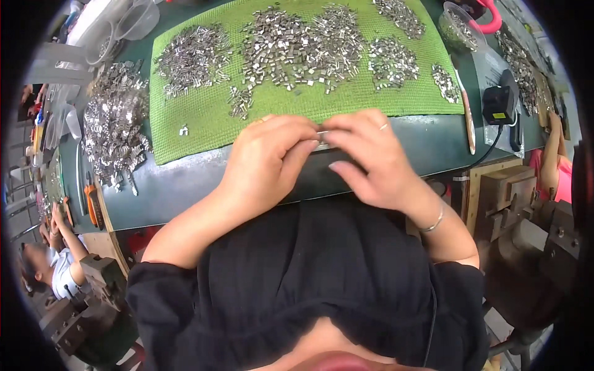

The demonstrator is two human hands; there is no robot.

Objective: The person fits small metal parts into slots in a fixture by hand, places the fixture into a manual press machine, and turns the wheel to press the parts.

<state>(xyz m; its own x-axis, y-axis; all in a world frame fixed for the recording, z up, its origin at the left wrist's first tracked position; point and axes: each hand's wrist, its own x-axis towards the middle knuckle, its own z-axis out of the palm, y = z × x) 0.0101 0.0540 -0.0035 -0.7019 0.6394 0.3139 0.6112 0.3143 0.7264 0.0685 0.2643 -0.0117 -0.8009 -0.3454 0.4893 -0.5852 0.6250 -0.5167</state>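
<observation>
My left hand [269,157] is closed, its thumb and fingers pinching a small metal piece [322,132] at the table's near edge. My right hand [374,154] meets it from the other side, with fingertips on the same piece and the thumb held a little apart below. The fingers hide most of the piece, so its full shape does not show. Just beyond both hands lies a green textured mat [198,120] with several heaps of small silvery metal parts [278,46]. One loose part [184,130] sits alone on the mat's left side.
Left of the mat is a pile of linked metal pieces [114,117], with orange-handled pliers [93,203] nearer me. Clear plastic tubs [137,20] stand at the far left, another tub [461,29] at the far right. A black device [500,104] trails a cable. People work on both sides.
</observation>
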